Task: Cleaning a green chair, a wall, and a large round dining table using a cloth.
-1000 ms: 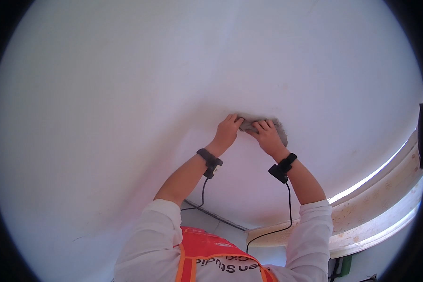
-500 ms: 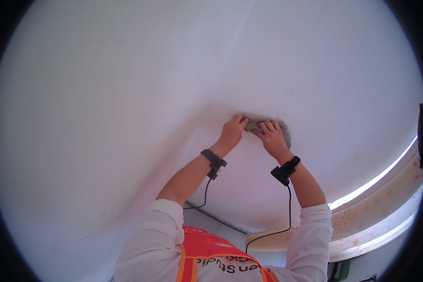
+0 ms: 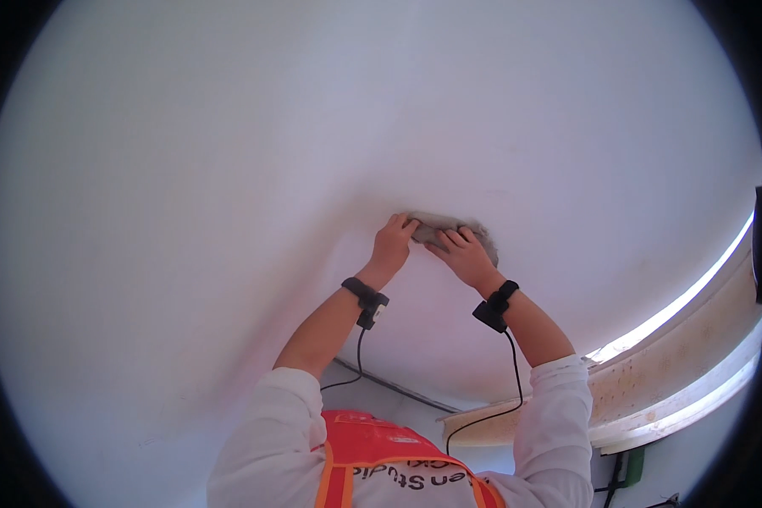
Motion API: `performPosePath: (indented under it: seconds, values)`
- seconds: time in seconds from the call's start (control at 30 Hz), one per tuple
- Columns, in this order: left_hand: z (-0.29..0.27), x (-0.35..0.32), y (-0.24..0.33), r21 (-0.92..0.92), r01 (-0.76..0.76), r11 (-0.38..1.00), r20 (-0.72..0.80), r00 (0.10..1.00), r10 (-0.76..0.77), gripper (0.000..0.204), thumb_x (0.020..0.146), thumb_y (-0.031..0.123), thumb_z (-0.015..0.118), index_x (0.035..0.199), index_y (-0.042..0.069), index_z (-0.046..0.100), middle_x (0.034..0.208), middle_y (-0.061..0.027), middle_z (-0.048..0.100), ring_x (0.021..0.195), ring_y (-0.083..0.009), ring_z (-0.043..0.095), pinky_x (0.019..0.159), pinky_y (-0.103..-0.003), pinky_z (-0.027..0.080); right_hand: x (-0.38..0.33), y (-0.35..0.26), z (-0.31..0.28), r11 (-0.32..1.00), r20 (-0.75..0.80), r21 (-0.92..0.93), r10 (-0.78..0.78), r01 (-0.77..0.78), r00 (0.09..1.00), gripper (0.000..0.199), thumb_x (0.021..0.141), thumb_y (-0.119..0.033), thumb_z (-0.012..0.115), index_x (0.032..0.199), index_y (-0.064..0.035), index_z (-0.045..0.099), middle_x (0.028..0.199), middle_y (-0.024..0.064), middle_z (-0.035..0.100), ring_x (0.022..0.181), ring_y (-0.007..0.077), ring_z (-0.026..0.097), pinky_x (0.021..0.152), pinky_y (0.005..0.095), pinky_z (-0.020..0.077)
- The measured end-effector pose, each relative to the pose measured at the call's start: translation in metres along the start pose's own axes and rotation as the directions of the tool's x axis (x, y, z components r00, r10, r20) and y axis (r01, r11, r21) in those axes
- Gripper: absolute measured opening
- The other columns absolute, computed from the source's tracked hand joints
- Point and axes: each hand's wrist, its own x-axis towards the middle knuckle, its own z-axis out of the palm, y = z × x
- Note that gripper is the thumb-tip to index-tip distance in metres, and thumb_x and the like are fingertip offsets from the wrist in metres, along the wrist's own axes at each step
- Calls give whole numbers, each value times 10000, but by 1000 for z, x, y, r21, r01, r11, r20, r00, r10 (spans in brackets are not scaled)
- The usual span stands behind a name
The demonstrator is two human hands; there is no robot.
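Head view: both arms reach up to a white ceiling, and a grey sanding pad lies flat against it just right of the picture's middle; its long axis runs roughly from 9 o'clock to 3 o'clock, tipped a little down at the right end, where a grey smudged patch shows on the paint. The left hand sits at the pad's 9 o'clock end; its fingers curl narrowly over that edge, holding the pad to the surface. The right hand lies at about 5 o'clock of the pad's middle; its fingers are spread fairly flat and pressed over the pad's lower face, so from this hand the pad lies toward 11 o'clock. Both hands touch the pad; neither is clearly nearer, though the right covers more of it, and how much of the pad is hidden under its fingers I cannot tell.

Each wrist carries a black band with a thin black cable trailing down toward the white sleeves; an orange vest shows at 6 o'clock. At 4 o'clock from the hands a pale cornice curves along the ceiling's edge, well apart from the pad.
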Motion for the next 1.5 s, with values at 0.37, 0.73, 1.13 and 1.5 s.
performPosePath:
  seconds: [0.37, 0.73, 1.13, 1.5]
  values:
    - [-46, 33, 36, 55, -65, 996, -222, 972, 75, 360, 645, -89, 490, 974, 30, 573, 844, -98, 482, 794, -259, 503, 634, -346, 454, 44, 8, -62, 982, -278, -95, 131, -163, 952, 241, 680, -104, 522, 900, -142, 613, 1092, 57, 501, 1005, 197, 447, 813, 408, 336]
    - [-8, 17, 17, -17, -11, 1000, 36, 999, 12, 345, 663, -101, 482, 967, 38, 568, 835, -108, 522, 817, -287, 515, 687, -354, 439, 6, 0, -22, 975, -171, -73, 193, -208, 966, 205, 685, -134, 523, 871, -137, 608, 955, 26, 497, 927, 170, 444, 782, 390, 356]
    - [18, 14, -10, -93, 43, 995, 260, 966, -18, 341, 663, -107, 463, 960, 25, 564, 826, -125, 517, 803, -305, 513, 678, -358, 435, -7, 2, 12, 972, 26, -25, 233, -233, 972, 239, 725, -153, 513, 941, -187, 610, 1001, 8, 480, 979, 164, 429, 816, 410, 350]
    - [21, 45, -3, -126, -182, 975, 321, 923, 214, 321, 687, -54, 462, 971, 52, 569, 845, -94, 507, 830, -267, 523, 668, -343, 461, -7, 0, -2, 870, -16, -86, 487, -486, 873, 216, 705, -136, 525, 898, -181, 611, 979, 1, 482, 964, 164, 446, 825, 392, 351]
